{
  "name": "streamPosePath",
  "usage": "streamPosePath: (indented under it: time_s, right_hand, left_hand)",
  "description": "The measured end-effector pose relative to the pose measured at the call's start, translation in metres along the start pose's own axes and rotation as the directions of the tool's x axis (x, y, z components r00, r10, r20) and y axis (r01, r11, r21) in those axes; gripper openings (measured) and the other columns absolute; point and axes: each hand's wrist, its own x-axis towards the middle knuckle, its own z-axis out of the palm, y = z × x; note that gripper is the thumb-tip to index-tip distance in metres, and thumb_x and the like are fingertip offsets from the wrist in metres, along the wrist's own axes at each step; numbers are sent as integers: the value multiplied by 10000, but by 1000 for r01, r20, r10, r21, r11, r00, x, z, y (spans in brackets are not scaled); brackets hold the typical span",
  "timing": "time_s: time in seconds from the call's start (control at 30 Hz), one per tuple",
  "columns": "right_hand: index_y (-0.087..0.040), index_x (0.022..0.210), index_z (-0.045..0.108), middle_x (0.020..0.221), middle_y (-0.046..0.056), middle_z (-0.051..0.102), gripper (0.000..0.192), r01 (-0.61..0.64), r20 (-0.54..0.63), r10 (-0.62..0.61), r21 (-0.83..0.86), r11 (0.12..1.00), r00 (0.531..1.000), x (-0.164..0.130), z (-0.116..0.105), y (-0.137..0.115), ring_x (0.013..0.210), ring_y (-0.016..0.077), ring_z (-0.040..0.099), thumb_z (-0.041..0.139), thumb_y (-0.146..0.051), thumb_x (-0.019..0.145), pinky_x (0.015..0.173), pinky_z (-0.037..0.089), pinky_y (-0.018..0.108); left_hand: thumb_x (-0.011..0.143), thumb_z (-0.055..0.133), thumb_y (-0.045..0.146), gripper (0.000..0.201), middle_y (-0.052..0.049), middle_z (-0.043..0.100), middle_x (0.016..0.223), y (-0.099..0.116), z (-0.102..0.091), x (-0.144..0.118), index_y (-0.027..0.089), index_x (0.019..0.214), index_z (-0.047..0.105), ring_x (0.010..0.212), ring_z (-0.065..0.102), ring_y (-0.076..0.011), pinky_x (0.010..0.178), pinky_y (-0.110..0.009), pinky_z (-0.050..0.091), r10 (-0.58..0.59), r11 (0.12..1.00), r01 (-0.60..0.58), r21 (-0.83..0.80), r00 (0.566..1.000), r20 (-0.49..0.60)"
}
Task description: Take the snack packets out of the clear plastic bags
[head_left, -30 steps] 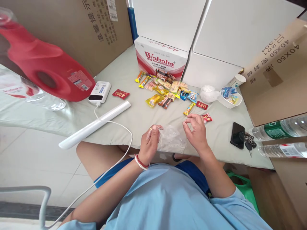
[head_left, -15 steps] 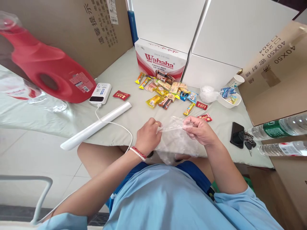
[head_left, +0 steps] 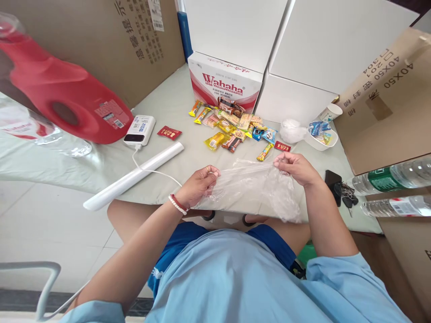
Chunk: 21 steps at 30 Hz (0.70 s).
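Observation:
A clear plastic bag [head_left: 249, 188] is stretched sideways between my two hands, above the table's near edge. My left hand [head_left: 201, 183] pinches its left end, with a red and white bracelet on that wrist. At the upper right corner, my right hand [head_left: 296, 167] grips the bag between thumb and fingers. The bag's loose, crumpled part hangs below my right hand. Just beyond the bag lies a pile of wrapped snacks [head_left: 232, 125], with a yellow snack bar [head_left: 265, 152] and a red packet [head_left: 282, 146] near my right hand.
On the left are a red jug [head_left: 74, 98], a water bottle [head_left: 50, 134], a white power bank [head_left: 140, 130] with a cable and a white tube [head_left: 134, 176]. A Wahaha box [head_left: 224, 83] stands behind. At right are a white bowl [head_left: 321, 142], keys [head_left: 349, 194] and bottles [head_left: 393, 178].
My hands have moved apart, left hand leftward and right hand rightward, pulling the bag wider. The bag's hanging part has shifted right. A red packet near my right hand is now covered.

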Motion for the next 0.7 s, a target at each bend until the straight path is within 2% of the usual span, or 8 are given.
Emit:
streamPosePath:
  time_s: [0.1, 0.17, 0.33, 0.4, 0.47, 0.53, 0.6, 0.7]
  right_hand:
    - [-199, 855, 665, 530, -74, 486, 439, 11, -143, -18, -47, 999, 990, 22, -4, 16, 434, 87, 411, 893, -502, 636, 407, 271, 223]
    - [-199, 868, 658, 541, -82, 479, 458, -25, -142, 22, -22, 999, 990, 29, -5, 26, 428, 80, 399, 893, -505, 621, 398, 253, 220]
    - [-187, 857, 667, 553, -88, 463, 442, -63, -95, 61, -18, 998, 994, 27, -5, 41, 442, 61, 348, 876, -510, 640, 420, 222, 220]
    - [-189, 838, 656, 555, -88, 458, 436, -83, -91, 82, -12, 996, 992, 26, -2, 45, 446, 62, 340, 863, -522, 646, 428, 210, 222]
    - [-193, 813, 646, 553, -85, 461, 434, -91, -105, 88, -18, 996, 991, 27, 4, 47, 450, 67, 340, 847, -540, 646, 432, 216, 226]
    - [-194, 808, 649, 565, -79, 477, 424, -82, -112, 77, -41, 996, 991, 30, 10, 49, 458, 72, 350, 831, -545, 654, 438, 239, 228]
    - [-195, 819, 658, 578, -76, 487, 406, -72, -101, 66, -60, 996, 993, 33, 16, 51, 467, 74, 360, 816, -539, 671, 447, 255, 229]
    - [-194, 824, 664, 588, -74, 487, 393, -63, -83, 56, -78, 995, 995, 39, 20, 53, 475, 77, 366, 808, -533, 687, 458, 259, 231]
  left_hand:
    - [743, 786, 430, 308, 85, 403, 567, -9, -5, 8, 215, 794, 570, 445, 327, -67, 410, -180, 268, 37, 981, -19, 191, 995, -91]
    - [743, 772, 445, 301, 80, 408, 562, -17, -10, 14, 220, 788, 576, 456, 343, -81, 419, -189, 269, 43, 966, -3, 257, 988, -150]
    - [744, 749, 471, 296, 52, 454, 605, -23, -26, 24, 223, 770, 589, 512, 370, -114, 487, -232, 321, 103, 921, -41, 389, 985, -140]
    - [760, 730, 450, 265, 17, 508, 664, -19, -26, 23, 222, 777, 595, 589, 444, -153, 583, -278, 407, 279, 824, -93, 558, 925, -259]
    - [797, 700, 442, 250, -44, 587, 807, -13, -19, 17, 216, 870, 623, 752, 542, -216, 766, -355, 476, 541, 680, -175, 712, 775, -326]
    - [820, 690, 474, 332, -120, 637, 1038, -8, -3, 8, 209, 1016, 648, 1008, 584, -288, 987, -437, 445, 713, 522, -335, 785, 676, -185]
    - [761, 762, 524, 473, -156, 638, 1233, -6, 16, -1, 222, 1113, 671, 1230, 538, -345, 1149, -486, 331, 700, 394, -537, 746, 702, 135]
    - [657, 869, 462, 502, -126, 667, 1267, -12, 35, -3, 270, 1096, 720, 1352, 489, -379, 1258, -525, 133, 486, 355, -687, 635, 715, 502]
